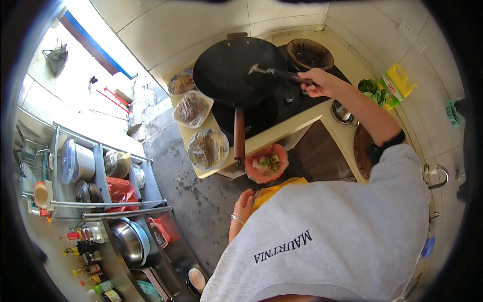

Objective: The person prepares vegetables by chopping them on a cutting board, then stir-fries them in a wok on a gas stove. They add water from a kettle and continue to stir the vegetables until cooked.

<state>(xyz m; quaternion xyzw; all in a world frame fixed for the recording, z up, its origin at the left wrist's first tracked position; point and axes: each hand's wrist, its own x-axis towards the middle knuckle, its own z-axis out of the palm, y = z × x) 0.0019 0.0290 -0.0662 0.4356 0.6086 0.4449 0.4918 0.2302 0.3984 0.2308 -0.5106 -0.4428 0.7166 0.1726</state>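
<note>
My right hand [316, 83] grips the dark handle of a cooking utensil [277, 72], whose pale, smeared tip is over a black wok [234, 71]. The wok sits on a black cooktop [264, 117], its wooden handle toward me. Lower down, my left hand [244, 205] is beside a yellow cloth or garment [281, 188] at my body; whether it holds anything cannot be told. A red bowl [249, 166] lined with plastic, with green and pale food in it, stands below the counter edge. Film-covered bowls [208, 149] line the counter's left side.
A brown bowl [310, 54] stands at the cooktop's back right. Leafy greens [371, 90], a yellow-green jug [396, 85] and a metal lid or pot [341, 112] are on the right. Metal shelves [109, 205] with pots, basins [130, 241] and bottles stand at lower left.
</note>
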